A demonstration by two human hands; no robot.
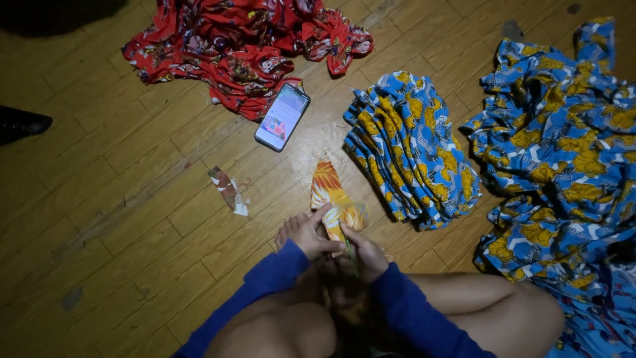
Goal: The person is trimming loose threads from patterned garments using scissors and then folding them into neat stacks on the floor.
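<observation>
From the head camera we look down on a wooden plank floor (132, 219) where a person sits with bare knees drawn up and blue sleeves (265, 282) reaching forward. We see the left hand (310, 233) with its fingers closed on the near end of a narrow orange-and-yellow flower-printed cloth strip (329, 192), thumb pressed onto the cloth. The right hand (366, 255) sits just beside it, touching the same strip from the right side; its fingers are curled together, but we cannot tell how firmly they grip. A thin green stalk-like thing (350, 255) shows between the two hands — too dim for us to name.

The strip lies on the floor straight ahead of the hands, its far end pointing away, between a phone and a cloth stack. The smartphone (282, 117) rests face up with its screen lit, touching the edge of a crumpled red printed cloth (232, 46). Just right of the strip lies a stack of folded blue-and-yellow printed cloth (411, 146), and further right a loose heap of the same blue-and-yellow fabric (563, 152). A small scrap (228, 191) lies apart at the left — and a dark shoe (23, 122) shows at the left edge.
</observation>
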